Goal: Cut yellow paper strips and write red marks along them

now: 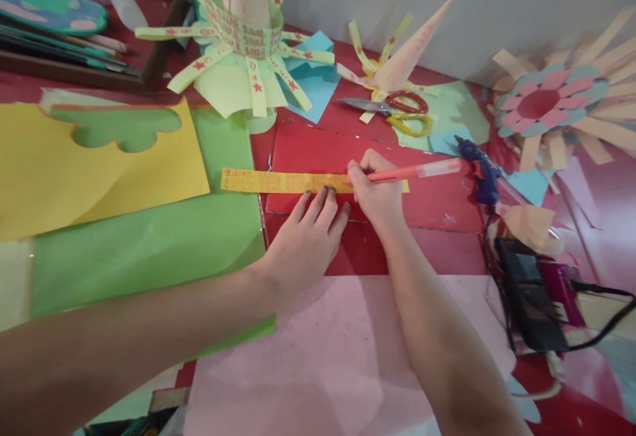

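A narrow yellow paper strip (293, 182) lies across a red sheet (422, 207), with rows of small red writing along its left and middle part. My left hand (311, 230) rests flat, its fingertips on the strip's lower edge. My right hand (378, 191) is closed round a pinkish-red pen (417, 170) with a clear rear end, its tip on the strip just right of my left fingers. The strip's right end shows past my right hand.
Scissors (397, 108) and paper cones with strips stand behind. A blue glue gun (479, 171) and black power strip (527, 290) with cables lie right. Green (149, 257) and yellow sheets (149, 184) cover the left; a pink sheet (308, 356) lies in front.
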The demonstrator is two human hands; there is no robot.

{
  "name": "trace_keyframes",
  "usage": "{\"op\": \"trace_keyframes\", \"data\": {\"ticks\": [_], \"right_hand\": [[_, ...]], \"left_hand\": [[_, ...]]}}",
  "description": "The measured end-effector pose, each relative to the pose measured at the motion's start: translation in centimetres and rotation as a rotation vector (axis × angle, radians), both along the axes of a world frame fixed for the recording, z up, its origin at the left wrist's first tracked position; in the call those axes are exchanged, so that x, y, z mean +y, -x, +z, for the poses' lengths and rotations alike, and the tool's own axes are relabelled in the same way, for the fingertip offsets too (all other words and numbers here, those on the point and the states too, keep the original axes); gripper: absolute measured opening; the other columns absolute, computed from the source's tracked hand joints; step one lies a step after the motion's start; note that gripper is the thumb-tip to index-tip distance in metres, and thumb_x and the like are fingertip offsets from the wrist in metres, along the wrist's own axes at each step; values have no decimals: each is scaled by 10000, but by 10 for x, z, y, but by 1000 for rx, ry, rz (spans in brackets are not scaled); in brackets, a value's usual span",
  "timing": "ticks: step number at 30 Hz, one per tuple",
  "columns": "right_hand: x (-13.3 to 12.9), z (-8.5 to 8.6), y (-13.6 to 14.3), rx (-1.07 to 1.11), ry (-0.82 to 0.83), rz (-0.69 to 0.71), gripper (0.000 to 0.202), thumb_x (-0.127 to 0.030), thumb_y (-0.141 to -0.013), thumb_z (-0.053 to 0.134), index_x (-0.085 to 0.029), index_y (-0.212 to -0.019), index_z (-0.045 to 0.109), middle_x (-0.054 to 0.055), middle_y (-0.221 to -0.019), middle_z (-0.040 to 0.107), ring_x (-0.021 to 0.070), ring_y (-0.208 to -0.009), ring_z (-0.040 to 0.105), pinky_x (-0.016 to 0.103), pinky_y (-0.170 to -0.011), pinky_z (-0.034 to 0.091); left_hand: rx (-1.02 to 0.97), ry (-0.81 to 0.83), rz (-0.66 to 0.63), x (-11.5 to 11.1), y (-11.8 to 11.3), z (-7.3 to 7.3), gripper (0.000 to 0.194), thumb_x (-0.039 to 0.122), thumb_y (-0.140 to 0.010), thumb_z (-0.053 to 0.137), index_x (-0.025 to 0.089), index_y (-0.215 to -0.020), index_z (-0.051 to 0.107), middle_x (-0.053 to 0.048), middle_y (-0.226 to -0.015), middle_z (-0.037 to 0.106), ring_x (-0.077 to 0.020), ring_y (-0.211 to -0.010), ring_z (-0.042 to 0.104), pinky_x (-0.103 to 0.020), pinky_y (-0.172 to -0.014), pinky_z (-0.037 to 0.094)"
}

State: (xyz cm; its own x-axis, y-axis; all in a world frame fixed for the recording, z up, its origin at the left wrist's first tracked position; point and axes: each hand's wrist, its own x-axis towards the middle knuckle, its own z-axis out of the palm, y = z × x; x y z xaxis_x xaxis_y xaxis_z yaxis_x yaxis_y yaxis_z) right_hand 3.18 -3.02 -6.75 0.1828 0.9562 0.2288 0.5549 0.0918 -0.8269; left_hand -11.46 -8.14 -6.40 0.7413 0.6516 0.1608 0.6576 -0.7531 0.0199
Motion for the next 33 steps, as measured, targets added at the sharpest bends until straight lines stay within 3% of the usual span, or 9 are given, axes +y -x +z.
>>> {"op": "trace_keyframes", "data": {"ticks": [5,12,23,33], "right_hand": [[-1,1,2,0,20,22,340,-197,-757,479,-208,-528,228,-83,-489,212,46,-458,241,216,-464,260],[1,1,1,13,-45,-138,336,-119,-706,468,-213,-521,204,-77,-485,210,50,-467,236,211,-454,264],[1,0,-1,33,26,-96,330,-241,-771,481,-220,-546,240,-81,-477,232,60,-455,282,222,-468,283],[3,-1,0,-82,12,-86,337,-131,-687,475,-206,-519,193,-78,-488,189,54,-472,226,230,-478,233]], "left_hand": [[4,-8,-6,0,0,-1,428,200,-905,343,49,-1291,448,-208,-1282,500,-322,-1240,434,-448,-1018,375],[-7,3,-10,0,0,-1,428,197,-909,331,47,-1293,446,-209,-1289,497,-322,-1239,435,-449,-1015,376],[5,22,-8,1,-1,1,431,199,-912,328,46,-1300,437,-213,-1305,483,-324,-1249,422,-450,-1022,366],[-14,-6,-14,2,0,-1,426,194,-908,331,38,-1287,448,-220,-1279,501,-326,-1237,435,-453,-1012,375]]}}
